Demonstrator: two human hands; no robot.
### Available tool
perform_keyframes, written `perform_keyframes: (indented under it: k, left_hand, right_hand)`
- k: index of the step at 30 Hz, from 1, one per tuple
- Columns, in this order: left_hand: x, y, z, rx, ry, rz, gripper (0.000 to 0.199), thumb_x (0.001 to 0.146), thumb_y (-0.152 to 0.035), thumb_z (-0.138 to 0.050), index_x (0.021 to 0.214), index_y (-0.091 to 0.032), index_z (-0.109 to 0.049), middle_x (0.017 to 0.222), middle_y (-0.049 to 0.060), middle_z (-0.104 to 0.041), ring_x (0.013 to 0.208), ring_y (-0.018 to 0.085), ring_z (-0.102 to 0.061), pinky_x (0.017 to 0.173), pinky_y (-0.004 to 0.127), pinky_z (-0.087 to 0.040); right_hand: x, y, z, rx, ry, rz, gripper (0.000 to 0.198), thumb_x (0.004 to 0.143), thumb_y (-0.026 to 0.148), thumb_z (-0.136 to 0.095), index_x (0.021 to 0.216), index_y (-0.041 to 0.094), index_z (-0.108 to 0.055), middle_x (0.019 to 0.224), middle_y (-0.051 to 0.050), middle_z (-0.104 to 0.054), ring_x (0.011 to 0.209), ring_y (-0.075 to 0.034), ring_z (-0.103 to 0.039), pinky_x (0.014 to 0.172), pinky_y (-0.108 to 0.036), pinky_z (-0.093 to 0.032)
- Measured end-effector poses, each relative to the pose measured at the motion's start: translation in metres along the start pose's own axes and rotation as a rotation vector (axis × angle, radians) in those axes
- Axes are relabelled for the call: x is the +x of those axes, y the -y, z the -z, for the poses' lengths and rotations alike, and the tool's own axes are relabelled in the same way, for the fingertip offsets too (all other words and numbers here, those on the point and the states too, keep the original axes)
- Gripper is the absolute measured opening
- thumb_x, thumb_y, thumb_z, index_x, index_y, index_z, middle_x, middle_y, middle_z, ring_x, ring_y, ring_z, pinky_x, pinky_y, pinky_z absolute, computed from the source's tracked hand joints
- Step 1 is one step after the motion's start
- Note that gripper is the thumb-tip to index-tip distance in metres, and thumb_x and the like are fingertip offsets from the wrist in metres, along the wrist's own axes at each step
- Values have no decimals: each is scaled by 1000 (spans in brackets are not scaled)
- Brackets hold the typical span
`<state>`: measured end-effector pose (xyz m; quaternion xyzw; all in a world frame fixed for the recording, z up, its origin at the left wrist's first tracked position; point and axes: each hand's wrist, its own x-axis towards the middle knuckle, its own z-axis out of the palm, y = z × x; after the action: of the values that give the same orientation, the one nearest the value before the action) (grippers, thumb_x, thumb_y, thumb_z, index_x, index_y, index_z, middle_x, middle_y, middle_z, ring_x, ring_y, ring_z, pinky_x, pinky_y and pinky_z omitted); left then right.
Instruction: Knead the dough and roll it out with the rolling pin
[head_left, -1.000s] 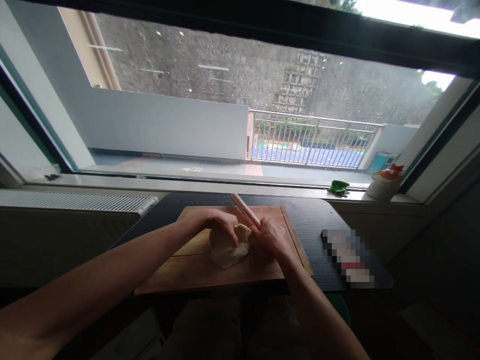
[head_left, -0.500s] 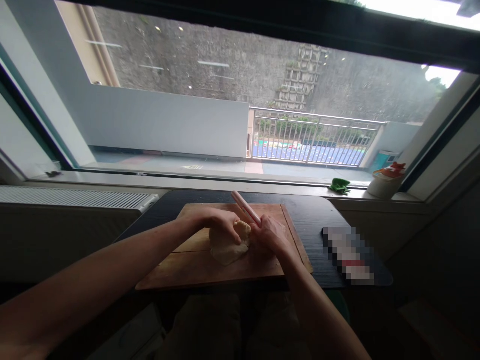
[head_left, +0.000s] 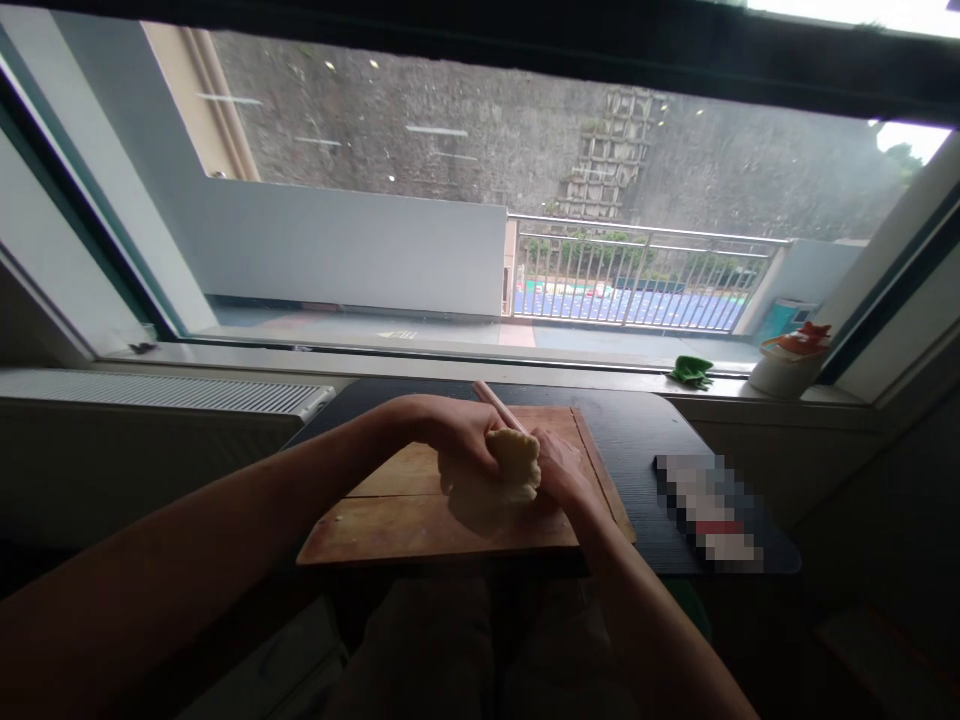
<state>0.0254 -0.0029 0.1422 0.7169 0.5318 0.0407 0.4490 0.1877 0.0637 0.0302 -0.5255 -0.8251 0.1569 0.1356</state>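
Note:
A pale, flattened piece of dough (head_left: pixel 480 500) with an uneven edge is over a wooden cutting board (head_left: pixel 367 535). My left hand (head_left: pixel 466 432) is closed on its upper part, lifting the edge near the thumb. In my right hand (head_left: pixel 559 465) is a light-coloured rolling pin (head_left: pixel 496 404), which slants up and to the left beyond the board's far edge. The right fingers are wrapped round its near end and partly hidden behind the dough.
The board lies on a dark table (head_left: pixel 630 425). At the right, a blurred-out item (head_left: pixel 709 510) lies on the tabletop. A green cloth-like thing (head_left: pixel 690 372) and a white pot (head_left: pixel 784 375) stand on the windowsill. A radiator (head_left: pixel 165 390) is at the left.
My left hand has moved right and raised the dough's edge, so more of the dough shows in front of my right hand. The view has shifted slightly.

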Motion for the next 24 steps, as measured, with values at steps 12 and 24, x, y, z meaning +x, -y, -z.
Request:
perform_keyframes:
  k: [12, 24]
  left_hand:
    - [-5, 46, -49, 581, -707, 95, 27, 80, -38, -47, 76, -19, -66, 79, 10, -67, 78, 22, -59, 74, 29, -41]
    - [0, 81, -28, -472, -918, -4, 41, 66, -43, -64, 96, -15, -62, 85, 4, -68, 73, 17, -62, 61, 23, -47]
  right_hand:
    - [2, -13, -4, -143, -109, 73, 36, 86, 47, -46, 100, 17, -57, 92, -9, -63, 89, -22, -59, 74, -30, -39]
    - [-13, 11, 12, 340, -186, 319, 35, 90, 44, -39, 113, 23, -56, 111, -4, -58, 96, -17, -55, 82, -28, -42]
